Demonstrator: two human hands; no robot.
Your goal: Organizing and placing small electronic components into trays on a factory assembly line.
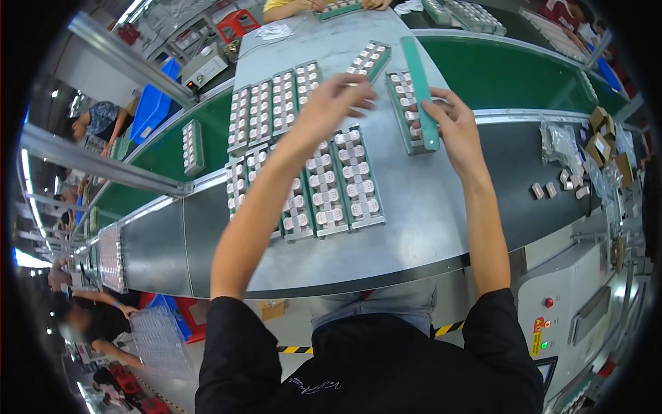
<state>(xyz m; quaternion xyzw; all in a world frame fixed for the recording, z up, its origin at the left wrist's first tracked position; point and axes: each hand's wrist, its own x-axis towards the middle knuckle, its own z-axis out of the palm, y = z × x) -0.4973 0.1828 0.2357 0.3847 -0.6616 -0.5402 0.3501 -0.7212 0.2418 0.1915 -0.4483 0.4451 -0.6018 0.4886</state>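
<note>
My right hand (455, 127) pinches the lower part of a long flat green strip (419, 86) between thumb and fingers. The strip stands over a metal tray (416, 147) holding round pale pieces and hides part of it. My left hand (338, 103) is over the table, fingers apart and slightly blurred, with nothing visible in it. Just beyond its fingertips lies a slanted green-edged tray (379, 63) of similar pieces. Left of and below that hand, several filled trays (358, 176) lie side by side in two rows, partly covered by my left forearm.
Green conveyor belts (493, 76) run to both sides of the grey table (414, 221). One filled tray (193, 147) rides the left belt. Small loose pieces (550, 190), plastic bags and cartons lie at the right. A person in yellow (283, 10) works across the table.
</note>
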